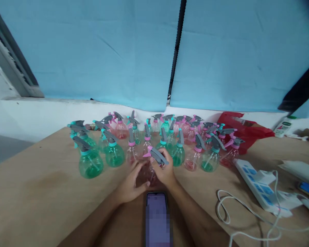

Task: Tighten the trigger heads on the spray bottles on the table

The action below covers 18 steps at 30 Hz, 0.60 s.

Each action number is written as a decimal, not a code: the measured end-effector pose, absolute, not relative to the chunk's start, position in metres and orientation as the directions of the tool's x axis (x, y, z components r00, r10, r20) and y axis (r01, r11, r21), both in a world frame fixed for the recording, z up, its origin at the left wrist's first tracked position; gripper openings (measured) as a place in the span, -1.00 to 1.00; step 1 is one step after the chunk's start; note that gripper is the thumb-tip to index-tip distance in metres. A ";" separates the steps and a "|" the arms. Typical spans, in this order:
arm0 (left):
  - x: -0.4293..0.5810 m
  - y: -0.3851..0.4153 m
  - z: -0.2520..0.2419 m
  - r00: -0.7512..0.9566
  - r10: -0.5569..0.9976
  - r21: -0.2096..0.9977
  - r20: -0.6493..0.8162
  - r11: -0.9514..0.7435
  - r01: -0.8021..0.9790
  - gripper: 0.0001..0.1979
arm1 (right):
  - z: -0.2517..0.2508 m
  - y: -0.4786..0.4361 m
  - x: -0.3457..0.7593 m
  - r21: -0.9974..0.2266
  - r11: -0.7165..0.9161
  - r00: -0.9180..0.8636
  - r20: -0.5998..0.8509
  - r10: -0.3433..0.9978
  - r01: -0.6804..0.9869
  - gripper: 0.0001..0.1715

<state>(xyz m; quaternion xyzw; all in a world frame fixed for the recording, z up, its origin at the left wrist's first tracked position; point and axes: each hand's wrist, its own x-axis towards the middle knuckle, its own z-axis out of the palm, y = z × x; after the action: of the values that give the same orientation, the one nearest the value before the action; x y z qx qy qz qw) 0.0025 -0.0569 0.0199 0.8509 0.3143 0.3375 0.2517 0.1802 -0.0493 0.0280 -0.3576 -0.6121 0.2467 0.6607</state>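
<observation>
Past the phone (157, 216) on the counter (41, 192), left hand (130, 187) and right hand (167, 174) close their fingers on a pink spray bottle (158, 157), seemingly light, thin-walled and slick, best gripped at the neck.

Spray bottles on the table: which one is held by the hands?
The pink bottle nearest the phone: the left hand cups its body, the right hand grips below its grey sprayer. The others stand untouched behind.
</observation>
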 end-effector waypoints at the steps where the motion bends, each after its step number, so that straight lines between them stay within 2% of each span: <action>1: 0.003 -0.057 0.019 0.574 0.702 0.628 0.421 -0.683 0.374 -0.32 | 0.026 -0.049 0.178 -0.774 0.621 0.116 0.632 0.766 0.122 -0.81; 4: 0.007 -0.057 0.014 0.536 0.719 0.608 0.442 -0.680 0.411 -0.18 | 0.025 -0.050 0.173 -0.768 0.624 0.059 0.636 0.769 0.147 -0.83; 8: 0.010 -0.058 0.009 0.477 0.755 0.624 0.450 -0.648 0.437 -0.23 | 0.029 -0.054 0.171 -0.744 0.644 -0.008 0.653 0.757 0.179 -0.83; 11: 0.007 -0.061 0.011 0.444 0.768 0.598 0.462 -0.640 0.483 -0.18 | 0.030 -0.057 0.175 -0.689 0.695 -0.057 0.700 0.712 0.205 -0.76; 14: -0.009 -0.069 0.016 0.419 0.779 0.506 0.467 -0.624 0.596 -0.15 | 0.028 -0.060 0.181 -0.648 0.725 -0.033 0.740 0.672 0.233 -0.69; 18: -0.050 -0.087 0.025 0.373 0.833 0.444 0.409 -0.539 0.716 -0.29 | 0.026 -0.056 0.191 -0.624 0.715 0.084 0.769 0.634 0.314 -0.75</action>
<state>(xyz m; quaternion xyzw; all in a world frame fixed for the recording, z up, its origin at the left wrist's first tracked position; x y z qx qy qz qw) -0.0498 -0.0868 0.0247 0.8229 0.4705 0.3038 0.0964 0.1910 -0.0564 0.0260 -0.3561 -0.6653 0.1242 0.6443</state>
